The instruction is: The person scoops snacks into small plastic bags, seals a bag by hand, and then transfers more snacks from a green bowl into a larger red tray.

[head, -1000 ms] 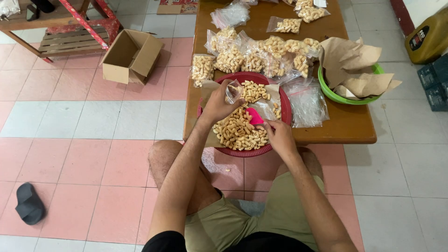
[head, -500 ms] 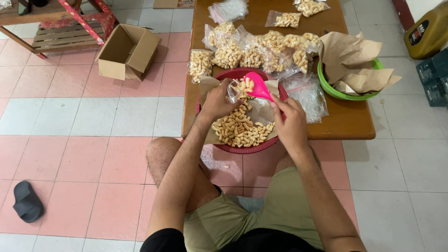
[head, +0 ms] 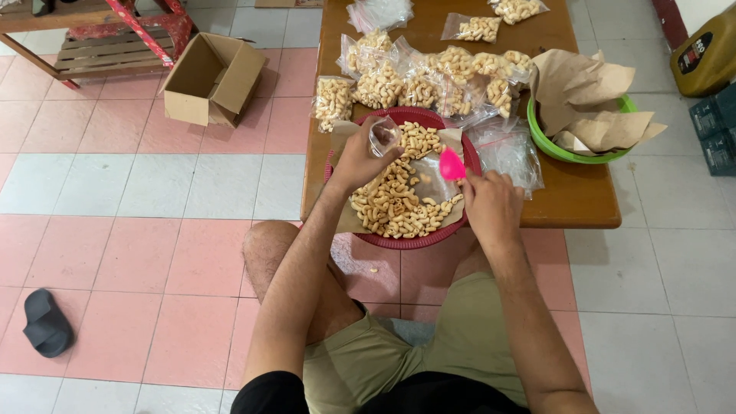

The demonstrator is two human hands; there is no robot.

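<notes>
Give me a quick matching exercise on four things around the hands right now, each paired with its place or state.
Things:
1. pink scoop
2. small clear bag
3. green basin
4. cardboard box

Places or states:
A. open, on the floor tiles
B. held in the left hand
C. holds crumpled brown paper
D. held in the right hand, above the nuts

Pairs: 1-D, 2-B, 3-C, 4-A

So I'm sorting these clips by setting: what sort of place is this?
Probably a home or small workshop used for hand-packing snacks. A wooden table on a tiled floor holds many filled clear bags, and the left hand holds a small bag over a red basket.
</notes>
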